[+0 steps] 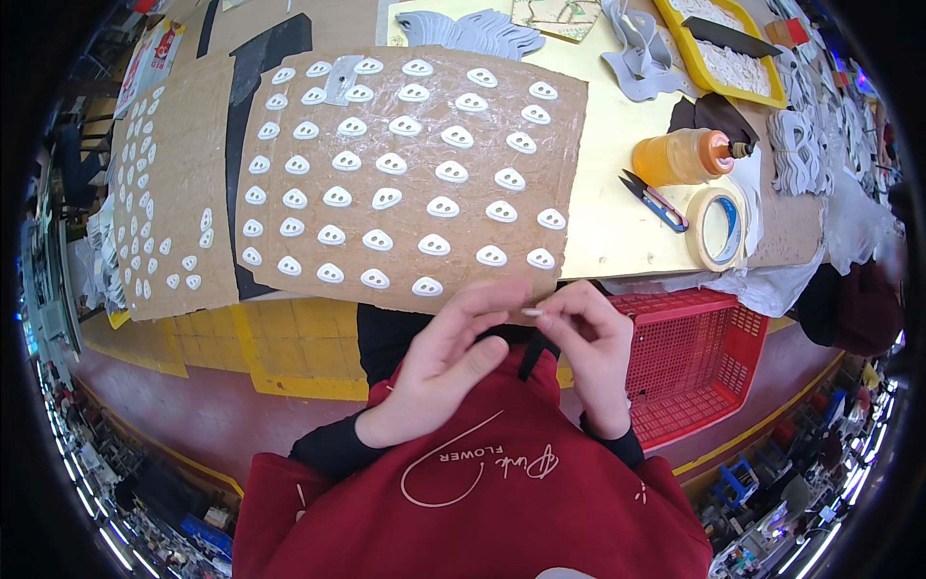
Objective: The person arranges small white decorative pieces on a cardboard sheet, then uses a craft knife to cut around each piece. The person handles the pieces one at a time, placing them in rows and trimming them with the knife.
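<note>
My right hand (590, 345) pinches a small white piece (531, 312) between thumb and fingertips, in front of my red apron. Close beside it, my left hand (446, 349) has its fingers stretched out and its thumb apart, holding nothing that I can see. Just beyond both hands lies a brown cardboard sheet (318, 224) with a shiny surface. Spaced over it in rows are several white, rounded-triangle pieces (443, 206), each with two dark holes. A small grey tab (340, 81) lies among them near the far edge.
A second cardboard sheet (183, 106) with similar pieces lies at left. To the right are a bottle of orange liquid (675, 157), thread snips (658, 205), a tape roll (718, 228) and a yellow tray (728, 72). Below the table edge stands a red crate (690, 372).
</note>
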Action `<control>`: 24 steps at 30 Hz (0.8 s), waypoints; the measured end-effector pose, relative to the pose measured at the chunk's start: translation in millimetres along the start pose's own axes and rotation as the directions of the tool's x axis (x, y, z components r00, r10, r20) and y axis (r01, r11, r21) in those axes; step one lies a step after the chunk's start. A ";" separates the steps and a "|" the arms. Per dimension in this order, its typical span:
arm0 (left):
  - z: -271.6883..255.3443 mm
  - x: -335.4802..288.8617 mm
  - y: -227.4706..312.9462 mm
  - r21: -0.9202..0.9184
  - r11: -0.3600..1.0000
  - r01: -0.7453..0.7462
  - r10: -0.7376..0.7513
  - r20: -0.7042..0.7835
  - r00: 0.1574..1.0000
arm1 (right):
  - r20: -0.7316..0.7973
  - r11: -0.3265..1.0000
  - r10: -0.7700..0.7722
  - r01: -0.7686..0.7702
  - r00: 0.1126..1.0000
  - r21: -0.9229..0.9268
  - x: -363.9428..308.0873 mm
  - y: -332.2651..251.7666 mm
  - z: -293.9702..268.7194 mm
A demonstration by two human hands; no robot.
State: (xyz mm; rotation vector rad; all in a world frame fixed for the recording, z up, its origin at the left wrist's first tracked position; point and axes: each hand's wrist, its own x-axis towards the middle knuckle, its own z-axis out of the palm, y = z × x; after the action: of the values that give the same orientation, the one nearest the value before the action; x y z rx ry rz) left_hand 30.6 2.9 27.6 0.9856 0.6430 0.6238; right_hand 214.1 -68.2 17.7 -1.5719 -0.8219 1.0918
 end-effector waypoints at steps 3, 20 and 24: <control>-28.9 -6.3 6.9 0.035 0.939 0.342 -0.343 0.144 0.928 | -0.047 0.993 0.032 -0.037 0.998 -0.114 6.8 2.3 -6.1; -21.6 0.4 -45.4 -0.099 0.901 0.422 -0.430 -0.079 0.899 | -0.151 0.926 -0.034 -0.026 0.988 -0.376 16.6 16.2 7.4; -20.1 -1.0 -44.1 -0.075 0.916 0.394 -0.399 -0.057 0.915 | -0.125 0.971 -0.019 -0.011 0.992 -0.238 12.3 3.3 -9.5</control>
State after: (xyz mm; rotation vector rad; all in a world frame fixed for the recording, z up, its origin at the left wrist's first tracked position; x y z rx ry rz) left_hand 23.3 -5.1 -19.7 0.7469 0.8560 0.3162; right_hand 227.4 -61.3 12.3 -1.8192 -0.8948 0.9045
